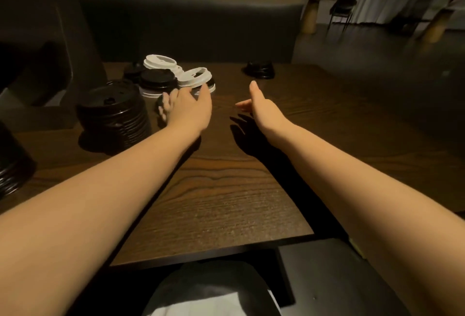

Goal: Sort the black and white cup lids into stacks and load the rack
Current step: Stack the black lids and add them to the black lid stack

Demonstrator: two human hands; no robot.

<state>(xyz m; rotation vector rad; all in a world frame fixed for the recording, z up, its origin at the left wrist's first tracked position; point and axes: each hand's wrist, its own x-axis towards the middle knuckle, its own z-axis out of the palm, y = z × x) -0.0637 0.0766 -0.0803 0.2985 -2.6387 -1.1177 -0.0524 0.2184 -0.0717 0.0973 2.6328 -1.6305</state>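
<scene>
- One view only, from a camera on the person's head, so no second view shares any of the scene.
- It faces forward and down across the tabletop [226, 190], whose near edge runs low in the frame, with the person's lap below it.
- Both forearms reach in from the bottom corners; the left hand [187, 109] and right hand [261, 110] sit mid-frame.
- The wide lens bends the edges; a bench [188, 26] and the room lie far beyond.

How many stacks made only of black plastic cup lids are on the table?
3, possibly more hidden. A tall black lid stack stands left of the left hand; another black stack sits at the left edge; a low black pile lies far right.
</scene>
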